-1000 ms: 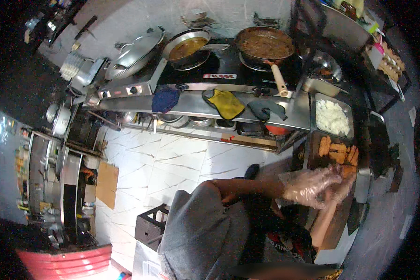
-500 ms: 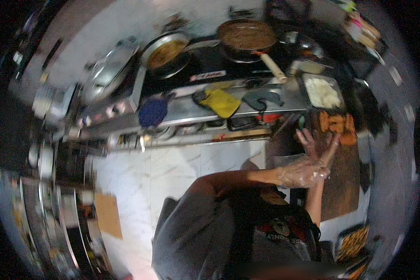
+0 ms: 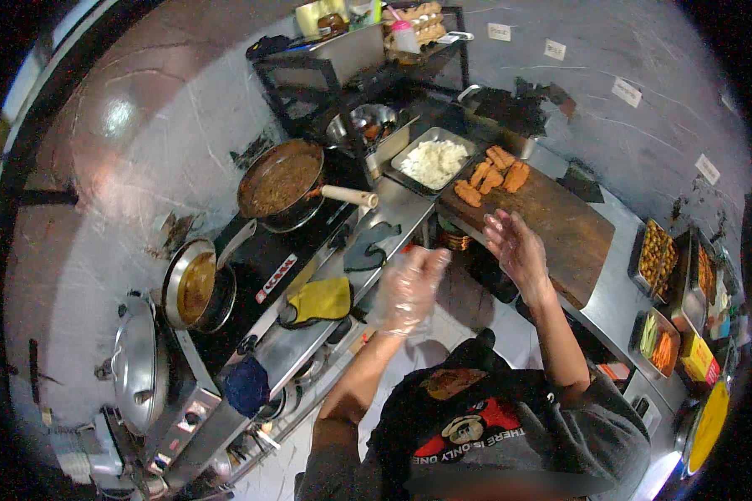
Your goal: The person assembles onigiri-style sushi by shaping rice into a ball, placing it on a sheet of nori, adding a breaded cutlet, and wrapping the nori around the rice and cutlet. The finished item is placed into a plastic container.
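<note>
My left hand [image 3: 411, 290], in a clear plastic glove, is raised over the floor gap beside the stove counter. It holds nothing that I can see; its fingers are loosely bent and a little blurred. Closer to the wooden cutting board [image 3: 564, 238] is my right hand [image 3: 516, 253], also gloved, with fingers apart and nothing in it. Several orange-brown breaded pieces [image 3: 490, 178] lie at the board's far left end, beyond my right hand. Beside them stands a metal tray [image 3: 401, 177] of white, crumbly food.
A frying pan [image 3: 244, 188] of brown food and a steel pan [image 3: 172, 288] of yellowish liquid sit on the stove. A yellow mitt [image 3: 319, 301] and dark cloths lie along its front ledge. At right are food trays [image 3: 641, 265] and a yellow round surface [image 3: 710, 427].
My view has swung right, toward the cutting board. My hands, earlier touching each other near the breaded pieces, are now apart, the left over the gap and the right beside the board.
</note>
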Demonstrator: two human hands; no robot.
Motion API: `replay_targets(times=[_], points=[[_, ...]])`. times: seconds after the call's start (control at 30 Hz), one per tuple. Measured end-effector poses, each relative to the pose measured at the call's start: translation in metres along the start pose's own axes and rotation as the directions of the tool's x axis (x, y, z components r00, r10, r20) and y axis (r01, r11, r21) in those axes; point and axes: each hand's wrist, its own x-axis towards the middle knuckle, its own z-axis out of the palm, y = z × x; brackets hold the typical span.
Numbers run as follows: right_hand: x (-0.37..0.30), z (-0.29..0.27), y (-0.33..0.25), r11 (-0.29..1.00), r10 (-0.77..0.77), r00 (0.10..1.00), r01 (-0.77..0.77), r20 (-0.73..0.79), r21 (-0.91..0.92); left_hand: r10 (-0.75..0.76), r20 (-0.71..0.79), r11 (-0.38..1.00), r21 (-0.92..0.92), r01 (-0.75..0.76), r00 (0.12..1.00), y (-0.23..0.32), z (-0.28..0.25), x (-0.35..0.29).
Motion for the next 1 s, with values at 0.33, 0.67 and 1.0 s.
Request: replay_targets(times=[0.33,0.67,1.0], points=[[0.015,-0.069,-0.054,0.985,-0.026,0.975,-0.013,-0.223,-0.169,0.056,0.165,0.982,0.171,-0.084,0.985,-0.017,0.059,0.056],[0.002,-0.167,-0.114,0.897,-0.123,0.920,-0.057,-0.372,-0.437,-0.198,0.338,0.968,-0.079,0.237,0.920,-0.116,0.202,0.057],[-0.133,-0.262,-0.111,0.517,-0.689,0.300,-0.434,-0.660,-0.738,-0.315,0.538,0.690,-0.435,0.578,0.782,-0.134,0.257,0.144]])
